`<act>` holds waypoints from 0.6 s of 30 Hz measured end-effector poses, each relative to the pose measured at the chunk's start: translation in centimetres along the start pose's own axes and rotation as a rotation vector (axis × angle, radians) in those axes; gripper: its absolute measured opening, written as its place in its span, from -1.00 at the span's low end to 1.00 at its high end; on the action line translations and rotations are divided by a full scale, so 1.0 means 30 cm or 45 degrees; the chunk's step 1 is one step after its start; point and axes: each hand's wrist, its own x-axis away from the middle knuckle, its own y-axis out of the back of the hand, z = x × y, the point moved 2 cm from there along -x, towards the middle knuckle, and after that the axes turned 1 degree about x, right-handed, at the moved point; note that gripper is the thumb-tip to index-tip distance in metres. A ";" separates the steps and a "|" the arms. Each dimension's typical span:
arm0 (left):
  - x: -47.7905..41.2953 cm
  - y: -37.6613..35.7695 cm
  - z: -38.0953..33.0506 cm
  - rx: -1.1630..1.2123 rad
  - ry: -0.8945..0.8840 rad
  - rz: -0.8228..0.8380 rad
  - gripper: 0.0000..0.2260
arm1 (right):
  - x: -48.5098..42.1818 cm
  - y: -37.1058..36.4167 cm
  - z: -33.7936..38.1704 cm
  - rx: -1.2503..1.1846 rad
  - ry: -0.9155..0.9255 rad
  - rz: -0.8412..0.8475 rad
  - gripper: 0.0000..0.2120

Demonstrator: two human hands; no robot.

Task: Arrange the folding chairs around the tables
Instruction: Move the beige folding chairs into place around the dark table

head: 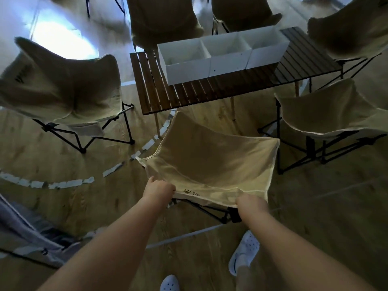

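Observation:
A beige canvas folding chair (pixel 210 162) on a black frame stands right in front of me, its seat facing the slatted wooden table (pixel 155 89). My left hand (pixel 159 189) grips the left corner of the chair's backrest edge. My right hand (pixel 251 203) grips the right corner of the same edge. Both hands curl over the fabric from behind.
Several more beige folding chairs ring the table: one at the left (pixel 60 89), one at the right (pixel 329 114), two behind it (pixel 165 19), one at the far right (pixel 352 30). A white three-compartment box (pixel 222 59) lies on the table. White tape marks (pixel 67 183) cross the wooden floor. Grey fabric (pixel 23 234) lies at lower left.

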 end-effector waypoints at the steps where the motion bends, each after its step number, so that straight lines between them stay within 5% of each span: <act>1: -0.012 0.008 -0.021 0.029 0.027 0.002 -0.64 | -0.020 0.021 -0.027 0.018 0.009 -0.007 -0.74; 18: -0.226 0.185 -0.448 0.293 0.348 0.104 -0.69 | -0.383 0.326 -0.483 0.323 0.167 -0.048 -0.70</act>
